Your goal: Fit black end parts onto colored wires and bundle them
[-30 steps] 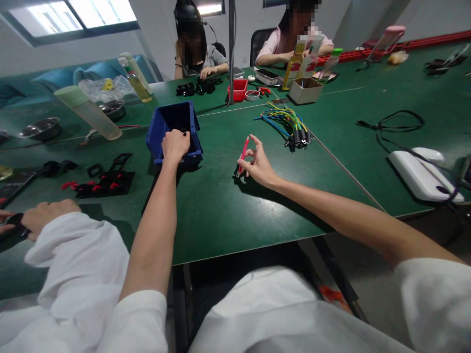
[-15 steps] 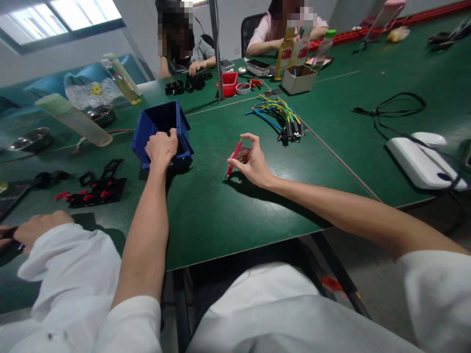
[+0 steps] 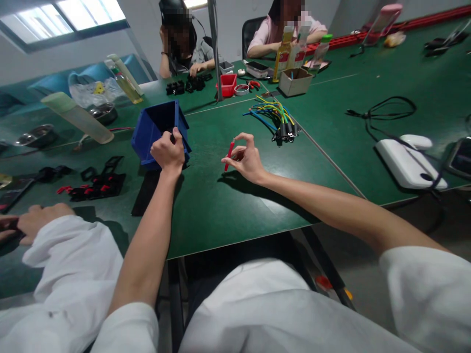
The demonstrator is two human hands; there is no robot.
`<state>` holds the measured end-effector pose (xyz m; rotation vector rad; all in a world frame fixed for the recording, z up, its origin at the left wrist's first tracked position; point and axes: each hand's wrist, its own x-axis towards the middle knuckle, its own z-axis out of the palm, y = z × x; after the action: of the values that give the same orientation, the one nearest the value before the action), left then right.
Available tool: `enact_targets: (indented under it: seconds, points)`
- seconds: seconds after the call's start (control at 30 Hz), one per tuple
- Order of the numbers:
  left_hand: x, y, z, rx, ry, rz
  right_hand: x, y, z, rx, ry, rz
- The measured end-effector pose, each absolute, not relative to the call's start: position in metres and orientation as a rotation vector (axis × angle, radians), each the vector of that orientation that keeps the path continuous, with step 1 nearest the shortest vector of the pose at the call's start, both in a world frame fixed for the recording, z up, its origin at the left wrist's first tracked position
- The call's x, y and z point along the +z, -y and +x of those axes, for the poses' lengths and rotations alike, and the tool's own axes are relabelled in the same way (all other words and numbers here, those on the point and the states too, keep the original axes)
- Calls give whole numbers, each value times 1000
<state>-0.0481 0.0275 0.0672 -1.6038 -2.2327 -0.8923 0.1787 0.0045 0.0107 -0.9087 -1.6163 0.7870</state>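
My left hand [image 3: 168,153] is closed in front of the open blue bin [image 3: 142,142], overlapping its near side. A bit of something dark shows between thumb and curled fingers; the rest is hidden. Below that hand, a dark straight-sided strip [image 3: 143,195] shows beside my forearm; I cannot tell whether it is an object or shadow. My right hand [image 3: 247,159] holds a short red rod [image 3: 228,156], tilted nearly upright above the green table [image 3: 206,206], between thumb and fingers. Metal shows at its upper end.
A bundle of blue, yellow and green wires with black ends [image 3: 285,125] lies beyond my right hand. Black and red parts [image 3: 97,186] lie left of the bin. Beside my left arm is another person's white sleeve [image 3: 69,255]. A white device [image 3: 408,164] with a cable lies right.
My left hand has drawn back from inside the bin toward me and right. The dark strip now shows below it. My right hand still holds the red rod, now more upright.
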Motion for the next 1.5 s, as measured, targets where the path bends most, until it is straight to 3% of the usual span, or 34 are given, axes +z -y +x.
enact_targets:
  seconds: [0.37,0.77,1.5]
  points:
    - [17,-19,0,-653,2019,-2240,-1,-17,179,642,1672,-886]
    - [18,-23,-1,-483,1912,-2395,-11,-26,180,502,1709,-773]
    - [7,-32,-7,-846,1757,-2591,7,-33,189,509,1663,-862]
